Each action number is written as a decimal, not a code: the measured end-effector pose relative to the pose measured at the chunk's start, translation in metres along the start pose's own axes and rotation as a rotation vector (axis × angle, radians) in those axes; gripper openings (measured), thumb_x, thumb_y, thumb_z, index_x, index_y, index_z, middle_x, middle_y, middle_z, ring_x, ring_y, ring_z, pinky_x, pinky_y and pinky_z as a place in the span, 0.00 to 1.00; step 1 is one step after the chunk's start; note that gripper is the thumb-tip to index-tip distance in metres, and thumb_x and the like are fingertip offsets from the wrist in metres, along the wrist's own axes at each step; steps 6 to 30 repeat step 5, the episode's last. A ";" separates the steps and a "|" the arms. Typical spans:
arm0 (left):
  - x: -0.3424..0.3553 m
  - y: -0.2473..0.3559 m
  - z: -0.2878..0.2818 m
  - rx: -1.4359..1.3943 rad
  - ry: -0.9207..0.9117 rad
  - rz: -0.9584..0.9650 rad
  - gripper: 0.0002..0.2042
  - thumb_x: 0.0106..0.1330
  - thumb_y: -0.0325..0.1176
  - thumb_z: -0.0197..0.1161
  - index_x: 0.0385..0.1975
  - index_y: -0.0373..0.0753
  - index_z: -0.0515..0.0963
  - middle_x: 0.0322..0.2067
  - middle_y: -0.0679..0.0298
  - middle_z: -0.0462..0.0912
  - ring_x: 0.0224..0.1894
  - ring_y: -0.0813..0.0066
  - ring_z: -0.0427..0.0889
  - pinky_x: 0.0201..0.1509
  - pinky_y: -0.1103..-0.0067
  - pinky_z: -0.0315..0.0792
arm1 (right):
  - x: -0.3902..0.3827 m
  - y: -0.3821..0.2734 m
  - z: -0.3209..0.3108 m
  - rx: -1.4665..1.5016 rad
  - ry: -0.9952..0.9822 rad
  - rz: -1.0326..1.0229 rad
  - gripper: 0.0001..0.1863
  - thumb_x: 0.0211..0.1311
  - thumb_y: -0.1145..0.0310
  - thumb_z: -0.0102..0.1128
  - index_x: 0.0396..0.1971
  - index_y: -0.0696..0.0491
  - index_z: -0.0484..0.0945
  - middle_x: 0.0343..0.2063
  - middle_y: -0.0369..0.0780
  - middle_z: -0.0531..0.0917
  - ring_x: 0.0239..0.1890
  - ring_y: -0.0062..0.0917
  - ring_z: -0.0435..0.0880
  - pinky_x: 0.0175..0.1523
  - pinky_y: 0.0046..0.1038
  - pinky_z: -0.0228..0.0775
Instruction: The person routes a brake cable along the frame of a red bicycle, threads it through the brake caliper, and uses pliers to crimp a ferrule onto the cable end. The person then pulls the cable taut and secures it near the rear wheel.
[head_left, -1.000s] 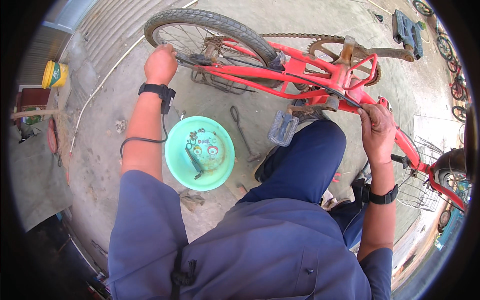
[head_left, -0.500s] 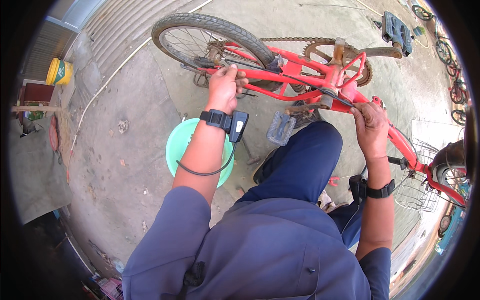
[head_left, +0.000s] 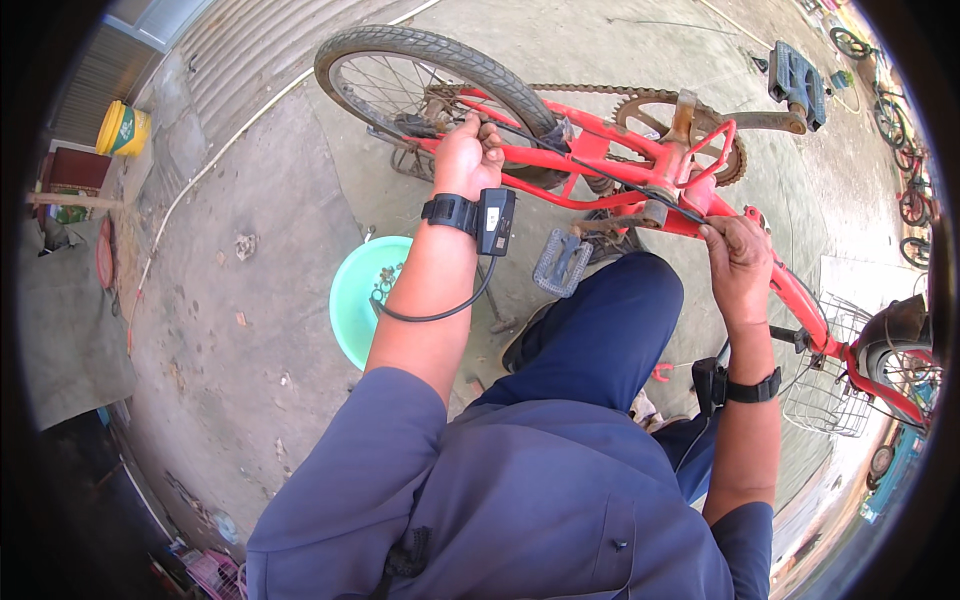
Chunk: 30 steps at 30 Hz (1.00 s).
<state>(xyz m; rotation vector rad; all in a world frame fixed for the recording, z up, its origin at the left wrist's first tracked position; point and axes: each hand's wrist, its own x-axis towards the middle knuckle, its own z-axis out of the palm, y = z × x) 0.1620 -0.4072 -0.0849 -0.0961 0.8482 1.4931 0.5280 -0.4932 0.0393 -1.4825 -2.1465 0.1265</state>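
A red bicycle (head_left: 590, 150) lies across the floor in front of me, with its rear wheel (head_left: 345, 75) at the far left. Along its frame runs a thin black cable (head_left: 625, 183). My left hand (head_left: 468, 158) is closed on the cable's left end, by the frame tubes near the rear wheel; the fingertips are partly hidden. My right hand (head_left: 738, 258) pinches the cable further right, against the frame just past the crank. Between the hands are the rusty chainring (head_left: 735, 160), the near pedal (head_left: 562, 262) and the far pedal (head_left: 797, 85).
A mint-green basin (head_left: 352, 310) with small metal parts stands below my left forearm. A hammer-like tool (head_left: 503, 324) and a red-handled tool (head_left: 662, 372) lie by my legs. The bicycle's wire basket (head_left: 825, 390) is at right, a yellow bucket (head_left: 124, 130) at far left.
My left hand has shifted slightly right and away from me, its wrist turned. The right hand keeps its pinch. More of the basin's contents now shows, and the whole view has shifted a little.
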 end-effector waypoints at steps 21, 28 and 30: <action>0.002 -0.003 -0.005 -0.036 -0.007 0.009 0.09 0.80 0.41 0.55 0.40 0.44 0.75 0.26 0.66 0.83 0.25 0.76 0.81 0.24 0.79 0.68 | -0.001 0.000 0.003 -0.019 0.019 0.001 0.02 0.61 0.72 0.68 0.32 0.52 0.84 0.33 0.38 0.87 0.40 0.37 0.83 0.52 0.36 0.69; 0.002 -0.003 -0.005 -0.036 -0.007 0.009 0.09 0.80 0.41 0.55 0.40 0.44 0.75 0.26 0.66 0.83 0.25 0.76 0.81 0.24 0.79 0.68 | -0.001 0.000 0.003 -0.019 0.019 0.001 0.02 0.61 0.72 0.68 0.32 0.52 0.84 0.33 0.38 0.87 0.40 0.37 0.83 0.52 0.36 0.69; 0.002 -0.003 -0.005 -0.036 -0.007 0.009 0.09 0.80 0.41 0.55 0.40 0.44 0.75 0.26 0.66 0.83 0.25 0.76 0.81 0.24 0.79 0.68 | -0.001 0.000 0.003 -0.019 0.019 0.001 0.02 0.61 0.72 0.68 0.32 0.52 0.84 0.33 0.38 0.87 0.40 0.37 0.83 0.52 0.36 0.69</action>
